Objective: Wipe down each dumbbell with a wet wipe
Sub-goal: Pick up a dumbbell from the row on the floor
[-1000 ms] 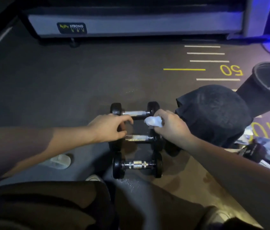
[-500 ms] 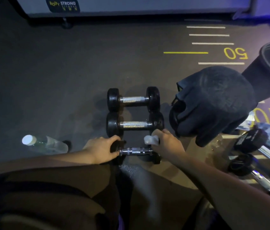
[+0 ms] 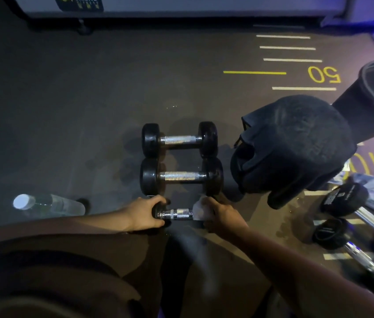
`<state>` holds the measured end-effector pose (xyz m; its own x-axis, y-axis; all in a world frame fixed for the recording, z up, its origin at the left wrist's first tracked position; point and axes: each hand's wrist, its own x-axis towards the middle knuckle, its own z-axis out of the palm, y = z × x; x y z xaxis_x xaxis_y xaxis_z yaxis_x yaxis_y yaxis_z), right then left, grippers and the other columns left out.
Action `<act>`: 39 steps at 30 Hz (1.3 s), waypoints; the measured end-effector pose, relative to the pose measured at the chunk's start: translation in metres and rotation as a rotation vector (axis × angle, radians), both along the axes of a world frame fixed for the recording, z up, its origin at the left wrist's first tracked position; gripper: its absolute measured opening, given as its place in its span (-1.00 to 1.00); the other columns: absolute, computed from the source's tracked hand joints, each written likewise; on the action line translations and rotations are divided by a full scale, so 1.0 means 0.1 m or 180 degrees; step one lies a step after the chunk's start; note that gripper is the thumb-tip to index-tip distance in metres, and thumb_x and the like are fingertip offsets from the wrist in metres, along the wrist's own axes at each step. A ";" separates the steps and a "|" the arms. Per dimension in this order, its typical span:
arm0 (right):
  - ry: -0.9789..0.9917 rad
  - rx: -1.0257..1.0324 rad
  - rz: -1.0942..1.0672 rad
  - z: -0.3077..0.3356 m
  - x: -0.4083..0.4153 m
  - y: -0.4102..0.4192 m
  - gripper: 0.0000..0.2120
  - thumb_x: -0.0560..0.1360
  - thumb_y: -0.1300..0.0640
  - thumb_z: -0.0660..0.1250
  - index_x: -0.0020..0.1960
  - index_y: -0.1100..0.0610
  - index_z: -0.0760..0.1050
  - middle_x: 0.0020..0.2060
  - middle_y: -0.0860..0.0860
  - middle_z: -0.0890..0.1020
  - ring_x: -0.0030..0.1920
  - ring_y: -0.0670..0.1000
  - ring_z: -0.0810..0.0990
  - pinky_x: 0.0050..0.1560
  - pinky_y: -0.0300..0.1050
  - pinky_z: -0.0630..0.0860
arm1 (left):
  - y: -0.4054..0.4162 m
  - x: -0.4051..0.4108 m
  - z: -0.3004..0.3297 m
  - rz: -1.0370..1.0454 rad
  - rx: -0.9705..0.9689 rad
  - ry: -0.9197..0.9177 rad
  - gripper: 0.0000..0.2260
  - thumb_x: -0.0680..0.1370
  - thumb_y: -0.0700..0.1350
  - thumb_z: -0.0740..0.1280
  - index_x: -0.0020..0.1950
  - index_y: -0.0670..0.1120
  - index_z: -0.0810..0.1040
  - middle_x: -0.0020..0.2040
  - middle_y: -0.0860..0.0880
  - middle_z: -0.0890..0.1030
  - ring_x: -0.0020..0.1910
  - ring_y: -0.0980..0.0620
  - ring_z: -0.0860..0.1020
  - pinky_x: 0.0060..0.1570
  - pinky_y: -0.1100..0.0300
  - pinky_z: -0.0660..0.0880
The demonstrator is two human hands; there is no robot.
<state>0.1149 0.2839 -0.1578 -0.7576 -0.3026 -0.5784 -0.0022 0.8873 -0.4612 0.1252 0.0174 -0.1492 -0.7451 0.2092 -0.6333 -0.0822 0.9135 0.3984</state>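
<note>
Fingers [image 3: 158, 200] round nearest dumbbell [image 3: 178, 214] — black ends, knurled chrome bar.

Three black dumbbells with shiny metal handles lie in a row on the dark gym floor [image 3: 78, 106]: the far dumbbell [image 3: 179, 140], the middle dumbbell [image 3: 181, 176] touching it, and the near dumbbell [image 3: 176, 214]. A clear plastic water bottle [image 3: 48, 205] lies to the left. A black cloth bag [image 3: 296, 148] sits to the right.

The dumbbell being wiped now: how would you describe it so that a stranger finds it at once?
On the dark gym floor, three small dumbbells lie in a row. The nearest dumbbell is the one: only it is held, the left hand on one end, the right hand pressing a white wipe to the other.
</note>
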 end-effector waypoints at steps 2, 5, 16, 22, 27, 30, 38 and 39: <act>0.0036 -0.0018 0.0009 -0.05 -0.02 0.00 -0.41 0.38 -0.13 0.40 0.35 -0.17 0.28 0.11 0.10 0.63 0.07 0.22 0.63 -0.03 -0.01 0.53 | 0.01 -0.01 -0.03 0.0063 -0.0008 -0.0092 -0.47 0.49 0.14 0.45 0.40 0.17 0.33 0.14 0.04 0.60 0.06 0.01 0.55 -0.08 0.21 0.42; 0.0131 -0.0017 -0.0002 -0.12 -0.02 -0.01 -0.42 0.40 -0.10 0.40 0.36 -0.16 0.27 0.13 0.11 0.61 0.08 0.23 0.62 -0.02 -0.02 0.51 | 0.04 0.01 -0.08 0.0172 0.0065 -0.0228 -0.44 0.44 0.09 0.50 0.32 0.14 0.30 -0.02 0.06 0.58 -0.16 0.05 0.54 -0.23 0.21 0.42; 0.0373 -0.0189 -0.0743 -0.09 0.30 0.01 -0.65 0.41 0.05 0.34 0.15 -0.13 0.34 -0.02 0.01 0.52 -0.02 0.17 0.59 -0.10 -0.08 0.47 | 0.15 0.08 -0.03 0.0219 0.0106 -0.0127 -0.51 0.42 -0.09 0.48 0.23 0.15 0.33 -0.06 0.04 0.60 -0.15 0.04 0.58 -0.19 0.18 0.51; 0.0715 -0.0612 -0.0966 0.53 0.34 0.20 -0.75 0.45 -0.06 0.26 0.11 -0.11 0.38 -0.10 -0.08 0.56 -0.09 0.00 0.58 -0.07 -0.04 0.57 | 0.32 -0.03 0.60 0.0097 0.0093 0.0280 -0.54 0.40 -0.07 0.49 0.21 0.17 0.38 -0.13 0.11 0.54 -0.19 0.09 0.51 -0.32 0.29 0.35; 0.1012 -0.0708 -0.1332 1.27 0.26 0.42 -0.59 0.31 0.11 0.37 0.10 -0.13 0.37 -0.11 0.01 0.58 -0.13 0.07 0.57 -0.13 0.00 0.59 | 0.55 -0.33 1.59 -0.0330 -0.0036 0.0874 -0.51 0.40 -0.01 0.47 0.27 0.20 0.39 -0.11 0.10 0.56 -0.15 0.05 0.54 -0.18 0.23 0.38; 0.1425 -0.0663 -0.1323 1.81 0.17 0.63 -0.63 0.36 0.14 0.37 0.11 -0.11 0.40 -0.11 0.01 0.61 -0.17 0.10 0.55 -0.18 -0.07 0.50 | 0.76 -0.44 2.20 -0.0426 -0.0050 0.1286 -0.51 0.41 0.01 0.45 0.29 0.20 0.39 -0.15 0.11 0.55 -0.13 0.00 0.52 -0.17 0.21 0.36; 0.2271 -0.0329 -0.1442 2.97 0.02 1.37 -0.59 0.34 0.13 0.39 0.13 -0.13 0.41 -0.11 0.04 0.60 -0.10 0.16 0.54 -0.08 -0.01 0.52 | 1.52 -0.55 3.06 -0.0290 0.0321 0.2108 -0.55 0.47 0.00 0.37 0.32 0.24 0.33 -0.02 0.10 0.56 -0.04 -0.08 0.50 -0.09 0.11 0.37; 0.2352 -0.0319 -0.1472 3.02 0.01 1.44 -0.59 0.33 0.15 0.40 0.13 -0.12 0.42 -0.14 0.04 0.59 -0.13 0.17 0.54 -0.09 0.01 0.53 | 1.60 -0.56 3.08 -0.0253 0.0372 0.2155 -0.54 0.46 -0.01 0.36 0.32 0.25 0.33 -0.03 0.10 0.54 -0.04 -0.08 0.49 -0.10 0.12 0.34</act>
